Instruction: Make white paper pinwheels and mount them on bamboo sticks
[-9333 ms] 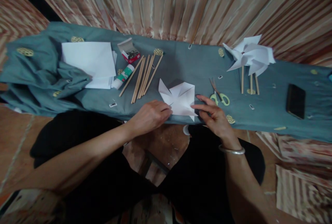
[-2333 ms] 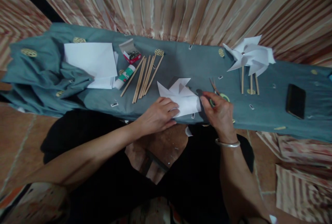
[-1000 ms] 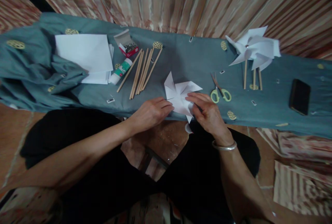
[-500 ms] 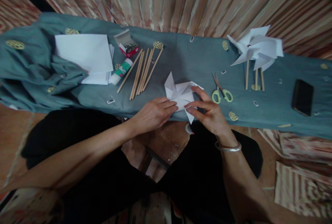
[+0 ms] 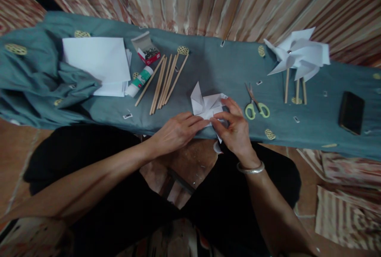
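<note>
A white folded paper pinwheel (image 5: 205,106) lies near the front edge of the cloth-covered table, one pointed blade standing up on its left. My left hand (image 5: 183,130) presses its fingers and thumb onto the pinwheel's lower left edge. With a silver bangle on the wrist, my right hand (image 5: 233,126) is closed on the paper's right side, thumb and forefinger pinched close to my left fingertips. The right hand covers part of the lower right blade. Green-handled scissors (image 5: 253,106) lie just to the right of this hand.
Several wooden sticks (image 5: 166,82), a glue stick (image 5: 139,81), a red box of small metal pins (image 5: 149,52) and a stack of white paper (image 5: 95,60) lie to the left. At the right are finished pinwheels on sticks (image 5: 300,54) and a black phone (image 5: 351,112).
My right hand has moved left and its thumb and forefinger have closed together near the paper's middle. The left hand has slid slightly right along the paper.
</note>
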`<state>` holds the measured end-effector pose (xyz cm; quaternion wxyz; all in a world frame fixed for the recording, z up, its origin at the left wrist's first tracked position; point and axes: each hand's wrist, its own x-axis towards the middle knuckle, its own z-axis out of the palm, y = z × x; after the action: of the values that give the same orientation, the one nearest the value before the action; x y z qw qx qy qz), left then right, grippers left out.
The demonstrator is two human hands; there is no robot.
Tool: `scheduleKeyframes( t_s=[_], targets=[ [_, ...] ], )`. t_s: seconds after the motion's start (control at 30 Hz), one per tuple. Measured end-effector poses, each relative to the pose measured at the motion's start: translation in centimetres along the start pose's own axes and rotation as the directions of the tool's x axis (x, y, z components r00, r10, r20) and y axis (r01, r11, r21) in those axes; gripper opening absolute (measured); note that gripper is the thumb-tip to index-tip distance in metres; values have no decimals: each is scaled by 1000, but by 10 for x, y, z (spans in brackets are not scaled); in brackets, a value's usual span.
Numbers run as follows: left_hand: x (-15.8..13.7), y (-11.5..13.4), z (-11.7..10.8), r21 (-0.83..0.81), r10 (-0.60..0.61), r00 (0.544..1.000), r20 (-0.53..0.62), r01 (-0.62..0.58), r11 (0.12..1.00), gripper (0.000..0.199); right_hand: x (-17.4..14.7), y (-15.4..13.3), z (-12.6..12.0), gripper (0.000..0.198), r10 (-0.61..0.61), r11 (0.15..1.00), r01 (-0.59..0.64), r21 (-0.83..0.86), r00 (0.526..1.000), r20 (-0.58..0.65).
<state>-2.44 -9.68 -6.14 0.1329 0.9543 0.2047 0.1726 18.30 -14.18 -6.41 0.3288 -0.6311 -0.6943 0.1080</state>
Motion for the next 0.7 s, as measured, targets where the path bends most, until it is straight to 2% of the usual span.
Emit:
scheduleKeyframes(
  t_s=[0.43, 0.7],
  targets=[
    [3, -2, 1, -2, 21, 1000, 3, -21, 1000, 26, 0, -6, -4, 10, -21, 1000, 21, 6, 1000, 5],
    [5, -2, 0, 2, 14, 999, 37, -14, 1000, 24, -2, -5, -3, 15, -37, 999, 38, -16, 999, 26]
  ],
)
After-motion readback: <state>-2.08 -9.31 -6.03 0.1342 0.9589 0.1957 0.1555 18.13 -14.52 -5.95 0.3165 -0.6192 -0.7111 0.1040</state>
